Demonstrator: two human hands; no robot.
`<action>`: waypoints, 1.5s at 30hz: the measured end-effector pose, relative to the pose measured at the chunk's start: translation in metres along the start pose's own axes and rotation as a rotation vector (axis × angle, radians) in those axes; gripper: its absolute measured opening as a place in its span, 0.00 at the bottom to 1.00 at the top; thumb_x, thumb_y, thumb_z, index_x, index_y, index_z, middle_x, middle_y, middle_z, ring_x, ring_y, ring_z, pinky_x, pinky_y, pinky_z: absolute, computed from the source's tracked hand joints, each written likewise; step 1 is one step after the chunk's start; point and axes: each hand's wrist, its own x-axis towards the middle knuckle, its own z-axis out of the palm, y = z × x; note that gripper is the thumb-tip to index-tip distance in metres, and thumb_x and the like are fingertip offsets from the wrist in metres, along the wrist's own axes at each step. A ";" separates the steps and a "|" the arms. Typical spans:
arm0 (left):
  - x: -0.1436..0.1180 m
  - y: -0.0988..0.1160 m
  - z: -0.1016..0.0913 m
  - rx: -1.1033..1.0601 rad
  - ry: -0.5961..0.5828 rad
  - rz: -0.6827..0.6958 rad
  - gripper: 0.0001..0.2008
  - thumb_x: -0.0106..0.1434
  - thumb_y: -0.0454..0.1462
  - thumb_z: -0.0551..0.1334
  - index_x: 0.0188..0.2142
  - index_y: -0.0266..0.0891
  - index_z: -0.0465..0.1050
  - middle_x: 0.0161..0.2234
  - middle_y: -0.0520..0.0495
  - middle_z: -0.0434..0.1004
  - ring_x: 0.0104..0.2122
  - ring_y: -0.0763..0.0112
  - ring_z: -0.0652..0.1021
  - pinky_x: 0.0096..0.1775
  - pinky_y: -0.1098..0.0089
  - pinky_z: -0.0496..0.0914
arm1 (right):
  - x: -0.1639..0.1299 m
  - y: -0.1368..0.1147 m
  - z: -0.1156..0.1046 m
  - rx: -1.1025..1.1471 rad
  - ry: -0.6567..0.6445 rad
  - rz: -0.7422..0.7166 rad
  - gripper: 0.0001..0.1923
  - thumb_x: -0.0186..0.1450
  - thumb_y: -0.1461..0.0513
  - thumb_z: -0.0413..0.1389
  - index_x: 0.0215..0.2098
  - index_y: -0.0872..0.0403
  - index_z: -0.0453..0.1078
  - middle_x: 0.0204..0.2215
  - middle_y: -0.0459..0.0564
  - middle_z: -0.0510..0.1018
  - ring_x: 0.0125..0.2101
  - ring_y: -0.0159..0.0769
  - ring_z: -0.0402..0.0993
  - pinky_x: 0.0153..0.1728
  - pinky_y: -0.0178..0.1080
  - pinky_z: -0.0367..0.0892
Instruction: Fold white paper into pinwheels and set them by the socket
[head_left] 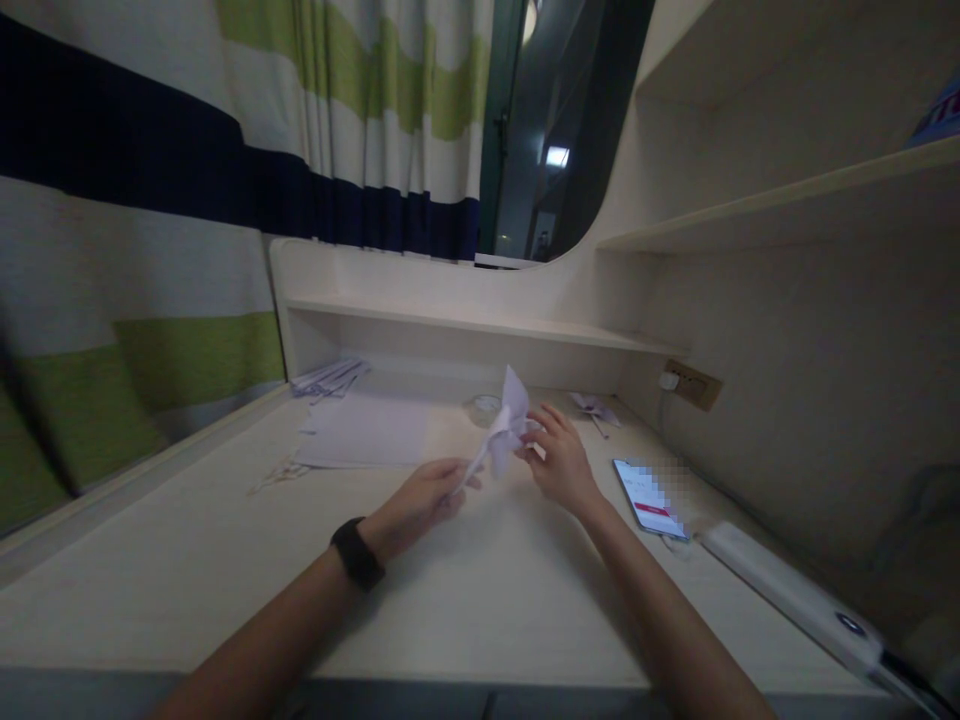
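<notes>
A white paper pinwheel (510,418) on a thin stick is held above the desk, tilted with its blades up and to the right. My left hand (427,495), with a black band on the wrist, is closed around the lower part of the stick. At the blades, my right hand (559,458) has its fingers bent in against the paper on the right side. The exact contact of its fingertips is partly hidden by the blades. Behind the pinwheel lies a roll of clear tape (484,408). Another paper pinwheel (596,407) rests at the back right of the desk.
White paper sheets (367,430) lie at the back left, beside folded paper strips (330,378) and a few thin pale pieces (277,474). A lit phone (649,500) and a long white bar (795,595) with a round button lie right. A shelf (465,318) overhangs the desk's back.
</notes>
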 end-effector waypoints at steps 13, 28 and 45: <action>0.006 -0.007 -0.002 0.239 0.155 0.004 0.19 0.55 0.48 0.64 0.38 0.35 0.75 0.31 0.45 0.72 0.29 0.71 0.71 0.32 0.70 0.64 | -0.006 -0.027 0.023 1.024 -0.198 0.648 0.20 0.55 0.47 0.58 0.30 0.57 0.69 0.27 0.50 0.77 0.28 0.36 0.76 0.32 0.39 0.71; 0.007 -0.009 -0.005 0.093 0.268 0.020 0.19 0.53 0.48 0.65 0.36 0.35 0.76 0.30 0.45 0.73 0.28 0.72 0.71 0.30 0.73 0.62 | -0.010 -0.044 0.016 0.061 -0.245 0.408 0.18 0.64 0.53 0.51 0.44 0.54 0.74 0.21 0.49 0.79 0.25 0.38 0.76 0.29 0.35 0.65; 0.005 -0.026 0.005 0.212 0.059 0.026 0.10 0.48 0.38 0.68 0.25 0.32 0.73 0.21 0.40 0.75 0.20 0.63 0.76 0.21 0.69 0.66 | -0.020 -0.088 0.027 1.210 -0.839 0.547 0.44 0.62 0.53 0.54 0.66 0.49 0.31 0.21 0.43 0.77 0.10 0.25 0.61 0.12 0.27 0.57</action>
